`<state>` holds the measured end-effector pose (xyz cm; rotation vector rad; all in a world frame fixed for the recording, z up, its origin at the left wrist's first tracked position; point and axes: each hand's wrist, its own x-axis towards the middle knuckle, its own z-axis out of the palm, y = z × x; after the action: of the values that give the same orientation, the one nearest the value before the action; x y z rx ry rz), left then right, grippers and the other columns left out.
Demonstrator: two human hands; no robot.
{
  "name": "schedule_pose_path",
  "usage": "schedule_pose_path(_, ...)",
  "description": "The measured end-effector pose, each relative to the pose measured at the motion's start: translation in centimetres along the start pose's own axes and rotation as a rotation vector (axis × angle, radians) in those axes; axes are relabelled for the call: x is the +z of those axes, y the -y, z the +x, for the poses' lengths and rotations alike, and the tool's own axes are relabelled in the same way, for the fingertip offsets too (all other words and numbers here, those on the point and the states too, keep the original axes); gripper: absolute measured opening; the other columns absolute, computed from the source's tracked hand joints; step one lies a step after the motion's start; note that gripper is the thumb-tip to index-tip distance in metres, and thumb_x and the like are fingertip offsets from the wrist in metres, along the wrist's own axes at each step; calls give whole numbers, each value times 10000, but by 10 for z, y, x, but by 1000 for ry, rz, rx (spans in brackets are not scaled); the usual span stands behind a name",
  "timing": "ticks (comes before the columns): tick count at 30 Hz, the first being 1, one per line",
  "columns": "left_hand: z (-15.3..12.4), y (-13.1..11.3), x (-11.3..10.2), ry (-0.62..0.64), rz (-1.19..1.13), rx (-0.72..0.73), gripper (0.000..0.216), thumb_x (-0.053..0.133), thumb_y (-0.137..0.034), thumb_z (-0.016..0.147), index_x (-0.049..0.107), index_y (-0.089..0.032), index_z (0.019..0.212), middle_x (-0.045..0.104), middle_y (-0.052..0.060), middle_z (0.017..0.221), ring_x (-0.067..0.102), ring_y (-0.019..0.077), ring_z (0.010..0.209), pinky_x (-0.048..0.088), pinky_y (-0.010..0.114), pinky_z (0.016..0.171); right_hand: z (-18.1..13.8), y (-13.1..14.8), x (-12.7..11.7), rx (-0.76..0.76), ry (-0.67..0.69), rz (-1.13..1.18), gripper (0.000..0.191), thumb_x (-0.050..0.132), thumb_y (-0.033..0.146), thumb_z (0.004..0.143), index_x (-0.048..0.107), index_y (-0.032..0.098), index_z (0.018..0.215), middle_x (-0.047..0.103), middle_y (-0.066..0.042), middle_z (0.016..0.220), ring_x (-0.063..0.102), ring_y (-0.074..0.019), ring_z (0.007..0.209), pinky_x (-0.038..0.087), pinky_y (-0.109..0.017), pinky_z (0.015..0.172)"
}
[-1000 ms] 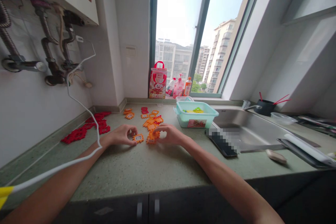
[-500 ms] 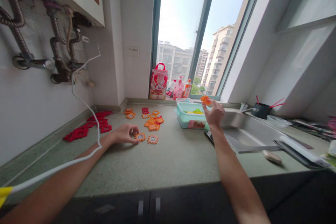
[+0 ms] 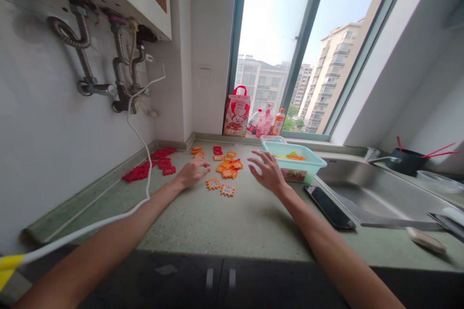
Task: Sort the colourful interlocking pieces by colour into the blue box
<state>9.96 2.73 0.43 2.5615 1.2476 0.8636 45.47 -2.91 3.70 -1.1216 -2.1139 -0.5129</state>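
My left hand [image 3: 193,172] rests on the green countertop [image 3: 232,222] with fingers loosely curled and empty, just left of two orange plastic pieces [image 3: 220,187]. My right hand [image 3: 267,172] hovers open above the counter, fingers spread, holding nothing, between a cluster of orange pieces [image 3: 228,167] and a mint-green plastic tub [image 3: 293,160]. An orange piece [image 3: 294,156] lies inside the tub with some yellow-green ones.
Red plastic pieces [image 3: 149,166] lie along the left wall. A black phone [image 3: 329,200] lies right of the tub, beside a steel sink [image 3: 380,193]. A red bag [image 3: 237,112] and bottles [image 3: 267,122] stand at the window. A white cable [image 3: 137,130] hangs from the wall pipes.
My right hand dropped the orange piece into the tub and came back left, open. My left hand let go of the piece it touched. The view shifted left.
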Motion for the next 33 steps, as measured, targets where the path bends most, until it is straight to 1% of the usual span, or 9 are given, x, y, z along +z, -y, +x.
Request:
schedule_pose_path(3, 8, 10, 8, -123, 222, -134, 434, 530, -465, 980, 661, -213, 1307, 578, 124, 1445, 491, 311, 1364, 361, 453, 1182, -5, 26, 32, -8, 149, 146, 400, 480, 468, 1066, 676, 275, 1357, 561, -106, 1509, 515, -292, 1332, 399, -463, 1119)
schedule_pose_path(6, 26, 23, 13, -115, 354, -263, 546, 558, -462, 958, 564, -190, 1432, 382, 150, 1631, 328, 362, 1505, 301, 504, 1218, -8, 29, 55, 63, 255, 221, 489, 479, 538, 1059, 588, 283, 1461, 542, -118, 1527, 501, -294, 1370, 381, -478, 1150)
schedule_pose_path(8, 44, 33, 13, -111, 365, -295, 553, 569, -431, 957, 539, -180, 1449, 326, 157, 1664, 264, 372, 1535, 263, 502, 1233, -7, 24, 63, 160, 281, 247, 530, 478, 560, 1055, 557, 265, 1487, 557, -126, 1509, 508, -282, 1372, 388, -460, 1152)
schedule_pose_path(12, 81, 47, 11, -112, 317, -406, 515, 527, -405, 994, 534, -87, 1399, 418, 237, 1574, 321, 408, 1466, 316, 509, 1171, -1, 16, 65, 290, 321, 243, 620, 509, 609, 1022, 513, 244, 1524, 551, -137, 1520, 507, -281, 1385, 401, -434, 1151)
schedule_pose_path(15, 94, 50, 12, -31, 279, -435, 541, 537, -393, 982, 529, -24, 1378, 535, 262, 1459, 439, 392, 1369, 361, 486, 1124, 1, 16, 64, 318, 377, 213, 598, 472, 577, 1039, 479, 279, 1558, 500, -126, 1578, 477, -296, 1426, 395, -453, 1159)
schedule_pose_path(21, 68, 38, 18, 91, 257, -353, 593, 484, -386, 948, 522, -109, 1471, 481, 209, 1570, 462, 355, 1430, 356, 441, 1184, 0, 13, 71, 345, 431, 145, 542, 432, 296, 1040, 452, 281, 1581, 457, -101, 1623, 482, -267, 1438, 386, -408, 1165)
schedule_pose_path(27, 24, 11, 28, 127, 264, -261, 635, 458, -389, 947, 482, -121, 1523, 435, 182, 1613, 413, 305, 1490, 312, 412, 1243, -2, 7, 78, 353, 410, 140, 422, 567, 286, 972, 633, 197, 1379, 554, -166, 1515, 547, -295, 1359, 414, -412, 1123)
schedule_pose_path(29, 16, 4, 30, 111, 265, -251, 611, 444, -391, 960, 496, -121, 1506, 462, 193, 1579, 442, 306, 1463, 316, 415, 1242, -3, 2, 75, 356, 389, 137, 316, 603, 323, 961, 698, 174, 1224, 618, -176, 1423, 581, -291, 1302, 428, -396, 1097)
schedule_pose_path(33, 12, -5, 29, 76, 245, -230, 533, 485, -373, 944, 548, -186, 1439, 553, 158, 1464, 521, 291, 1375, 370, 400, 1203, -5, -9, 65, 353, 369, 138, 199, 625, 342, 955, 727, 173, 982, 751, -133, 1063, 690, -251, 1030, 494, -335, 933)
